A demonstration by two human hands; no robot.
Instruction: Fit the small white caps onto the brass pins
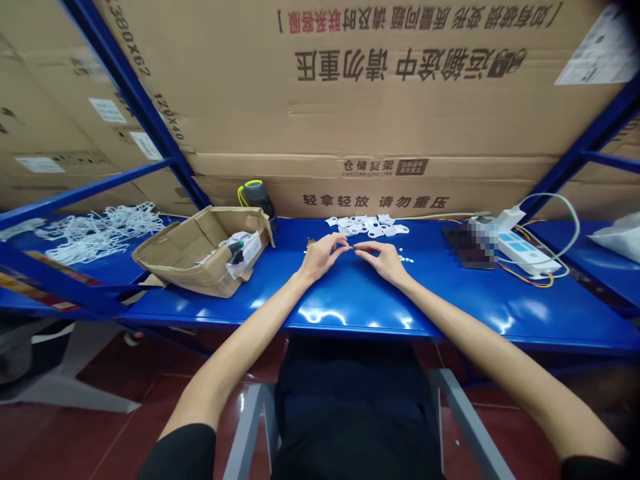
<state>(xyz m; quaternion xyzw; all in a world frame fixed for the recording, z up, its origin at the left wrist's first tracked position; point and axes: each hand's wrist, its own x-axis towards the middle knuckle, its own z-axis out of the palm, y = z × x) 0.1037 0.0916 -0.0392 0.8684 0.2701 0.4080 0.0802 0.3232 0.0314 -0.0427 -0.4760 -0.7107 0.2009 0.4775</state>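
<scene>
Over the middle of the blue table, my left hand (323, 257) and my right hand (383, 260) come close together, fingertips almost meeting. Each hand is closed in a pinch. Whatever small thing lies between the fingertips is too tiny to make out. Just beyond them is a loose pile of white plastic pieces (370, 225), some with round holes. Several small white discs (407, 259) lie to the right of my right hand. A small brown item (311, 242) shows partly behind my left hand.
An open cardboard box (200, 267) with small packets stands left, a dark bottle (257, 195) behind it. White wire pieces (110, 230) heap farther left. At right are a dark, partly blurred phone-like object (470, 248) and a power strip (527, 253) with cables. Cardboard (370, 120) walls the back.
</scene>
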